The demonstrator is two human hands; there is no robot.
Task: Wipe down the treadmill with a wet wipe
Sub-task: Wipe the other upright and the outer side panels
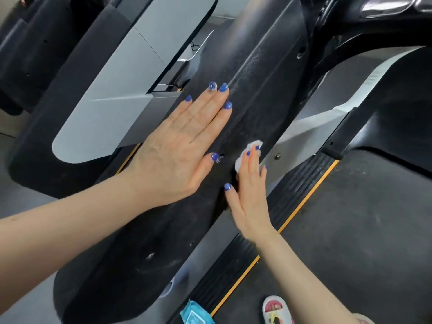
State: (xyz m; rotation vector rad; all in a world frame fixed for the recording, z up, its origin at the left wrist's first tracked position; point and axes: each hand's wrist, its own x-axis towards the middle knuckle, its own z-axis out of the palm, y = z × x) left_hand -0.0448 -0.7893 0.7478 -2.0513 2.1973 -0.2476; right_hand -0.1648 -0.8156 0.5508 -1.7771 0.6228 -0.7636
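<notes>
Wipe [248,152] pressed under right hand [250,195] on treadmill [261,94].

This looks like a gym or fitness room. Under both hands runs the dark upright of a treadmill [252,73], and to the right of the right hand [251,195] lie its ribbed side rail [301,183] with a yellow stripe and the belt [364,230]. Beyond the left hand [177,146] stands a second machine [109,90] (same black and grey casing) on grey floor.
</notes>
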